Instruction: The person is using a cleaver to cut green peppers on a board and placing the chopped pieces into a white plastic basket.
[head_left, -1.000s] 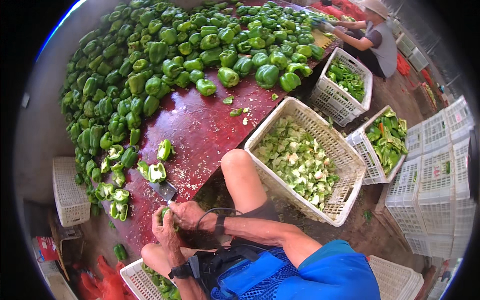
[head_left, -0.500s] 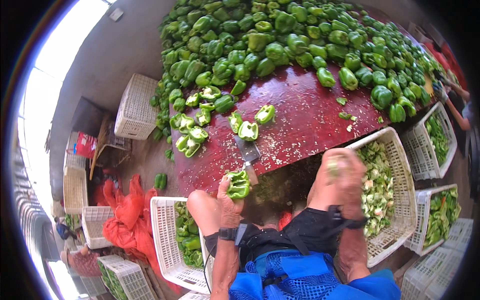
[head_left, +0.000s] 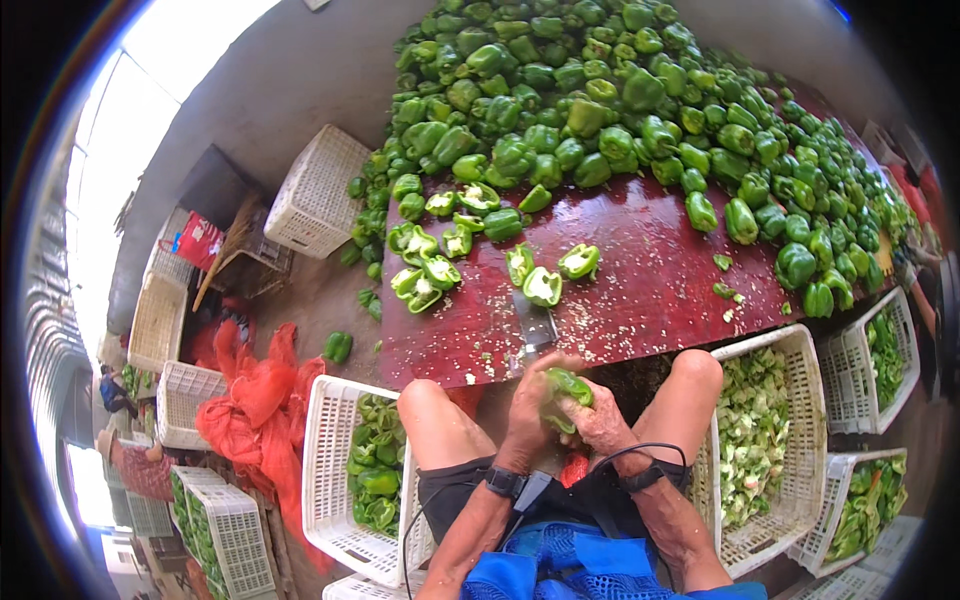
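Note:
Between my knees, both hands are together on a piece of green bell pepper (head_left: 568, 385). My left hand (head_left: 530, 408) is closed around its left side, slightly blurred. My right hand (head_left: 606, 420) presses closed fingers against its right side; its fingertips are partly hidden by the pepper. Just beyond, a cleaver (head_left: 536, 325) lies on the red table (head_left: 640, 260), its blade beside a cut pepper half (head_left: 542, 286). More opened peppers (head_left: 415, 288) with white cores lie to the left on the tabletop.
A large heap of whole green peppers (head_left: 590, 120) covers the table's far part. By my left knee stands a white crate (head_left: 325, 490) of pepper pieces; by my right, a crate (head_left: 805, 430) of pale cores. Red netting (head_left: 255, 410) lies at left. A co-worker's arm (head_left: 922, 300) shows at far right.
My right hand has come from over the crate of cores to the pepper in my left hand. The left hand has moved right with the pepper. The view has shifted.

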